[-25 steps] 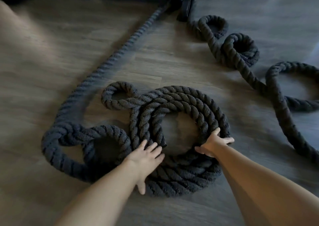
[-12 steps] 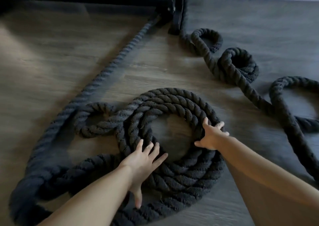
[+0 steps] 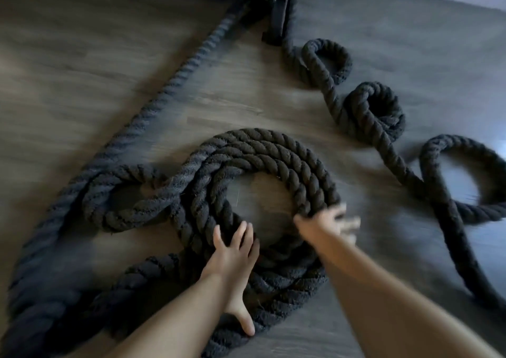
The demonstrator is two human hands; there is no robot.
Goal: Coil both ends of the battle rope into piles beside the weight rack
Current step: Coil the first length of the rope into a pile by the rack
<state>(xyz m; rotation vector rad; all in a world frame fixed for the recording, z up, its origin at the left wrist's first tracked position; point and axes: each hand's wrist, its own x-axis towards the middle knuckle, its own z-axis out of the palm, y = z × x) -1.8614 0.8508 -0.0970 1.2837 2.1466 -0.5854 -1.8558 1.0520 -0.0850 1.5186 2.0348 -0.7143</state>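
- The battle rope [image 3: 273, 149] is thick, dark and twisted, and it lies on the wooden floor.
- One part is wound into a round pile of a few rings in the middle of the view, with bare floor showing in the hole.
- A smaller loop [image 3: 123, 193] sticks out on the left side of the pile, touching it.
- From there a long straight piece [image 3: 175, 84] runs up to the black weight rack [image 3: 276, 7] at the top.
- The other end [image 3: 364, 116] snakes away from the rack on the right in loose loops, not piled up.
- The near left part looks blurry.
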